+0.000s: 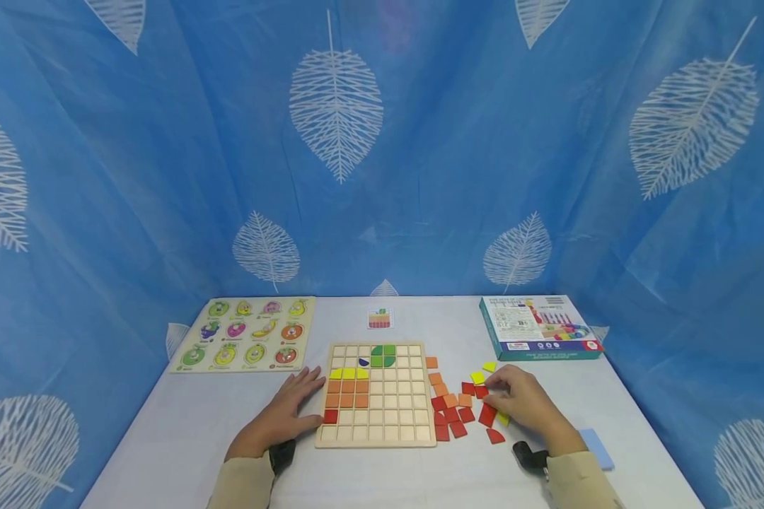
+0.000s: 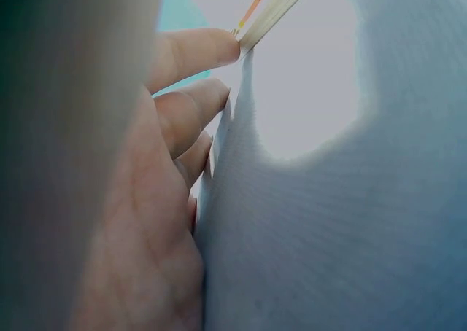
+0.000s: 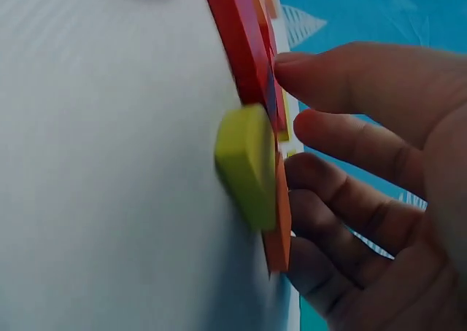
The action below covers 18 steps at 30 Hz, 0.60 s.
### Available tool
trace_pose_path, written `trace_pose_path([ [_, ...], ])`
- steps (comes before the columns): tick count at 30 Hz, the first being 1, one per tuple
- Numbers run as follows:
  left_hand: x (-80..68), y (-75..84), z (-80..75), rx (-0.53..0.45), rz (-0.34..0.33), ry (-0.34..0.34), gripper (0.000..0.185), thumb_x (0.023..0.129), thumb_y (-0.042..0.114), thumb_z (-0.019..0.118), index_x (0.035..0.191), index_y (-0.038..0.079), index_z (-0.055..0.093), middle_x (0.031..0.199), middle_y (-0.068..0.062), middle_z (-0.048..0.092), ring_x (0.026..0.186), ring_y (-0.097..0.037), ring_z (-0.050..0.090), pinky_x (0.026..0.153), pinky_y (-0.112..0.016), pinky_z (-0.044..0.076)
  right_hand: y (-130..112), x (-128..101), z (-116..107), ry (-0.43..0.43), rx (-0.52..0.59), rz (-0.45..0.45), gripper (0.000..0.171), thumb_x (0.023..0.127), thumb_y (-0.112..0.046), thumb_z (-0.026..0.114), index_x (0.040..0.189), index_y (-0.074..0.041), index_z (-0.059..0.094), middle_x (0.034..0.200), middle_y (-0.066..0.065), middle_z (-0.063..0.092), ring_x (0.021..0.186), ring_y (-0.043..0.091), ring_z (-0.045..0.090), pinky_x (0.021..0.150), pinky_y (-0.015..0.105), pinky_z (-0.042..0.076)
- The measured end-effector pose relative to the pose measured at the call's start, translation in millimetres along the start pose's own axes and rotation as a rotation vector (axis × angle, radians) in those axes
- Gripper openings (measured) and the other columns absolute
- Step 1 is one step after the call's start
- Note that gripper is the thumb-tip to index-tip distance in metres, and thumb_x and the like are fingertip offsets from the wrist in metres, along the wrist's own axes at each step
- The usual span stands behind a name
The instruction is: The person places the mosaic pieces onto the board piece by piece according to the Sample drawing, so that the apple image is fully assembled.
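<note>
A wooden grid board (image 1: 405, 400) lies on the table with yellow, orange, green and dark blue pieces set in it. One red square (image 1: 330, 416) sits in its left column. My left hand (image 1: 284, 412) rests flat at the board's left edge, its thumb and fingertips touching the rim; the left wrist view shows the fingers (image 2: 193, 57) extended. Right of the board, my right hand (image 1: 525, 400) hovers low over loose tiles, thumb and fingers bent and apart. Beside them are a red tile (image 1: 487, 415) and a yellow tile (image 3: 248, 163). No tile shows between its fingertips.
A fruit picture board (image 1: 248, 336) lies at the back left. A small pattern card (image 1: 380, 318) is at the back middle. At the back right is a game box (image 1: 541, 329), with a light blue piece (image 1: 597, 449) near my right forearm. Blue curtains (image 1: 382, 141) surround the table.
</note>
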<state>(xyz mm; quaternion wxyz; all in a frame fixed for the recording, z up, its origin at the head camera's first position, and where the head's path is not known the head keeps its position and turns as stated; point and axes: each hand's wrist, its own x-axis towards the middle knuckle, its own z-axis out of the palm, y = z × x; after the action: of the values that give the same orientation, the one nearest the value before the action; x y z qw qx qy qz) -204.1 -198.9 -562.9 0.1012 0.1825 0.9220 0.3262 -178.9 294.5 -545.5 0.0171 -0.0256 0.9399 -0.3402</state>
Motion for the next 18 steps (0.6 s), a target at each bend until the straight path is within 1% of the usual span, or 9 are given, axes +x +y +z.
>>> trace_pose_path([
  [3,-0.8,0.0,0.3,0.004,-0.001,0.010,0.080,0.085,0.035,0.080,0.156,0.008,0.052,0.169,-0.008,0.034,0.158,-0.032,0.015,0.126,-0.056,0.010,-4,3,6,0.003,-0.008,-0.010,0.021,0.086,-0.014,0.089,0.104,-0.014,0.078,0.102,-0.004,0.066,0.098,0.019,0.061,0.092,0.045,0.059],
  [8,-0.3,-0.3,1.0,0.000,0.009,0.017,0.080,0.085,0.034,0.079,0.155,0.008,0.053,0.168,-0.008,0.034,0.158,-0.032,0.016,0.126,-0.055,0.010,-9,5,14,0.017,0.002,0.003,0.018,0.085,-0.007,0.086,0.098,-0.015,0.076,0.100,-0.003,0.066,0.096,0.021,0.061,0.094,0.047,0.058],
  [12,-0.3,-0.3,1.5,0.002,0.015,0.018,0.080,0.084,0.034,0.079,0.155,0.007,0.053,0.168,-0.009,0.035,0.158,-0.032,0.016,0.126,-0.055,0.010,-11,5,15,0.018,-0.002,0.015,0.020,0.084,-0.003,0.085,0.098,-0.015,0.075,0.102,-0.002,0.066,0.099,0.021,0.061,0.096,0.050,0.058],
  [18,-0.8,0.8,1.3,0.003,0.018,0.014,0.079,0.086,0.033,0.079,0.155,0.008,0.053,0.168,-0.008,0.035,0.158,-0.031,0.017,0.127,-0.054,0.010,-10,3,15,0.007,-0.029,-0.006,0.020,0.086,-0.004,0.085,0.100,-0.014,0.075,0.102,-0.002,0.067,0.099,0.021,0.061,0.096,0.050,0.058],
])
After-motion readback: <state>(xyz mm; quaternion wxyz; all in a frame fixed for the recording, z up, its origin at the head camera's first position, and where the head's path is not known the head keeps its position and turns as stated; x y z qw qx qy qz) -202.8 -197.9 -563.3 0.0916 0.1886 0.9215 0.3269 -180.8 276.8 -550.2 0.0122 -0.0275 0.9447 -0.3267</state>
